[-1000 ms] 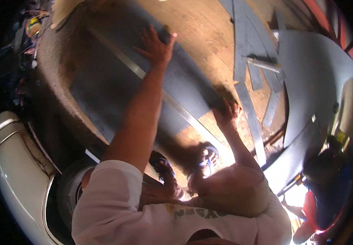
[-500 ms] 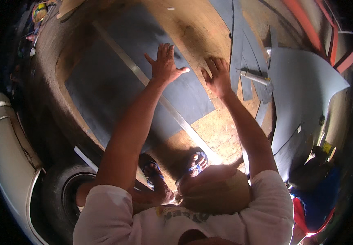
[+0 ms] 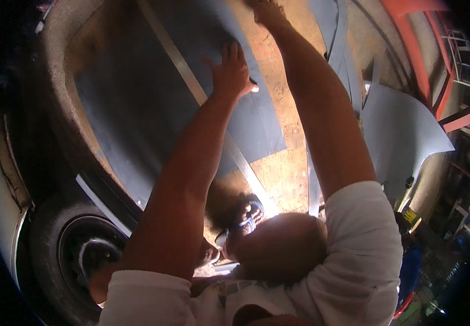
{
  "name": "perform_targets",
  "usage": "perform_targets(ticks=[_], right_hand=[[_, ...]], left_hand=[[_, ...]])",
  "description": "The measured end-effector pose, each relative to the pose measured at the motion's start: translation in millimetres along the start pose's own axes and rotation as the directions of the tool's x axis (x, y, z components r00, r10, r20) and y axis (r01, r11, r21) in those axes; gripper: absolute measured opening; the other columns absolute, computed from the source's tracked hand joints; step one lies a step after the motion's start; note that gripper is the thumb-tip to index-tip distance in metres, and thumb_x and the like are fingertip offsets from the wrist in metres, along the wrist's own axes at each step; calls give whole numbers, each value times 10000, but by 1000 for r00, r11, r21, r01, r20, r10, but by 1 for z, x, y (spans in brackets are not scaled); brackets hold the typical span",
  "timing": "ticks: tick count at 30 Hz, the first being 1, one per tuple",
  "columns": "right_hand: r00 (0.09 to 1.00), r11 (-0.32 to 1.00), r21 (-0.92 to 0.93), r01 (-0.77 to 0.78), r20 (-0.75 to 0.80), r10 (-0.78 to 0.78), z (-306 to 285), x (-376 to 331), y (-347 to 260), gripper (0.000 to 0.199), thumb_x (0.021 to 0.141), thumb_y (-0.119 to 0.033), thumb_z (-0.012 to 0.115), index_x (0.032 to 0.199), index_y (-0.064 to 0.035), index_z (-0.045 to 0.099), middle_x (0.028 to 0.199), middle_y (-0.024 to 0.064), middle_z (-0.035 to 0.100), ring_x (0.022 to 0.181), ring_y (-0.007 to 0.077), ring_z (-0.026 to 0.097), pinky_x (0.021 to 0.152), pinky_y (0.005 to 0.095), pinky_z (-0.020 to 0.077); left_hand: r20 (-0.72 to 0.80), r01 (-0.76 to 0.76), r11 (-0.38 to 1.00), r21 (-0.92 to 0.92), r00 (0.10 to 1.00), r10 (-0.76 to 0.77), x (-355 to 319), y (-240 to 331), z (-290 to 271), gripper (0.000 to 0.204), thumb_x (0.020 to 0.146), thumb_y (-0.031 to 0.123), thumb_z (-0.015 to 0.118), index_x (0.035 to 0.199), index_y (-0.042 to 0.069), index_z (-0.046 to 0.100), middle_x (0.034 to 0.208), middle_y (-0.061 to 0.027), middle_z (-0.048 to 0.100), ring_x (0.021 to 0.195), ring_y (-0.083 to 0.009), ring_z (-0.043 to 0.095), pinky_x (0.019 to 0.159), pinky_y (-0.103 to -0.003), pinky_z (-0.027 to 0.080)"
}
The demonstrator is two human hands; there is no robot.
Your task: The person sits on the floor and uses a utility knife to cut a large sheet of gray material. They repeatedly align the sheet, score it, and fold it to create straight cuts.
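A large dark grey sheet lies on a tan wooden board. Across the sheet runs a long, narrow metal straightedge, slanting from far left toward my foot. My left hand rests on the sheet just right of the straightedge, fingers stretched forward and thumb out to the side. It holds nothing that I can see. My right hand reaches far forward over the bare wood past the sheet's right edge. Its fingers are dim and partly cut off by the picture's top edge, so their grip is unclear.
To the right lie grey strips and a bigger curved grey sheet. Red metal bars stand at the far right. A wheel is close on my left. My sandalled foot is at the board's near edge.
My right hand has moved forward, up to the picture's top edge. My left hand stays spread on the sheet. The whole view has shifted, and the silver tool among the strips is now hidden.
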State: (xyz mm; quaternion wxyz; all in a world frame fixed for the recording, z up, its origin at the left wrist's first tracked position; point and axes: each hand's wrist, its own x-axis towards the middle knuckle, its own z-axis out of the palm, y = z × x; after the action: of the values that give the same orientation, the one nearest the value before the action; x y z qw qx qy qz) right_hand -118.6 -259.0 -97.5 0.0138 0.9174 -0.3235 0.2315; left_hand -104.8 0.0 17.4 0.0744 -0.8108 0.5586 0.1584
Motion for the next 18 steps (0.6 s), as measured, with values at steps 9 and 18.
perform_targets(ticks=[9,18], right_hand=[[999,950,311,17,-52,-1,48,-12,23,212,941,-106,522,998,-8,702,971,263,691,953,480,617,826,567,482],[900,869,311,-384,337,277,-152,-133,-44,237,1037,-205,529,1213,-64,601,1138,231,686,1066,462,656,846,554,545]], left_hand=[[-12,-29,969,245,999,33,6,-3,7,1192,703,747,796,1542,-1,398,1627,-136,355,1534,-273,312,1096,-865,226],[-113,-7,975,222,993,33,-14,-24,25,1152,760,760,743,1553,11,374,1625,-129,346,1534,-233,304,1094,-859,209]])
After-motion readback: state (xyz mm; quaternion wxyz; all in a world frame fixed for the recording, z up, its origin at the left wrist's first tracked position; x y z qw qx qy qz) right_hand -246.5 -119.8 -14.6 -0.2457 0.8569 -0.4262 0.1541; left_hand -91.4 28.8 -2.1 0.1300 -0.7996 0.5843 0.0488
